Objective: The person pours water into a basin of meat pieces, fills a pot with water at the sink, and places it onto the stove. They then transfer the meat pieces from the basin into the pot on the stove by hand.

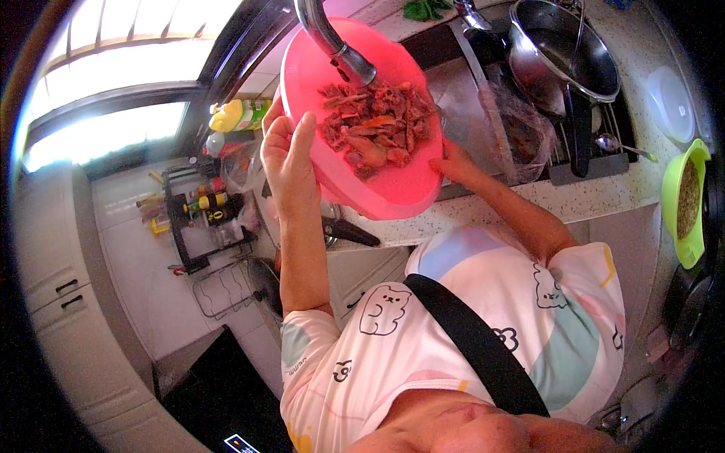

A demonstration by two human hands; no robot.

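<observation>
A pink plastic basin point(377, 198) is held up, tilted, beneath a chrome faucet point(353, 64). Chopped dark-red meat pieces point(377, 124), some with bone-like parts, lie inside it. My left hand point(288, 155) grips the basin's left side, thumb in front and the other fingers mostly hidden behind. On the right side, my right hand point(455, 164) holds the rim, with part of its fingers hidden below. Whether water is running from the faucet, I cannot tell.
Right of the sink point(453, 102) stands a steel pot point(521, 64) with black handles, beside a clear plastic bag point(529, 147). A spoon point(608, 142), white lid point(671, 106) and green strainer bowl point(672, 181) of brown grains are farther right. Yellow bottle point(238, 115) at left.
</observation>
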